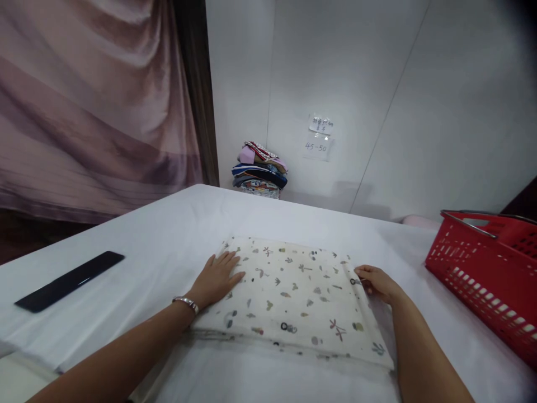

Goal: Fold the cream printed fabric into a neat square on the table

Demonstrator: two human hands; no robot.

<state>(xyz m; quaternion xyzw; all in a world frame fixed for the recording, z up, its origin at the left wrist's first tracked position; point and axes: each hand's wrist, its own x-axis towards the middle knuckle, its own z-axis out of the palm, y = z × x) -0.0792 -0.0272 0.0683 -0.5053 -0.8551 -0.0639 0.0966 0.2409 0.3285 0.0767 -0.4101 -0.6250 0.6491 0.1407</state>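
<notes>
A white cloth [293,296] with small printed plants and shapes lies folded in several layers on the white-covered table. My left hand [216,278] rests flat on the cloth's left side, its fingers stretched out, with a silver bracelet at the wrist. At the opposite side, my right hand [375,281] pinches the cloth's right edge between thumb and fingers. Some of the right fingers are hidden behind the hand.
A red plastic basket [482,280] with a metal handle stands at the right. On the left lies a flat black object [71,280]. Beyond the table's far edge is a stack of folded fabrics [260,168] by the wall. A pinkish curtain [96,101] hangs at the left.
</notes>
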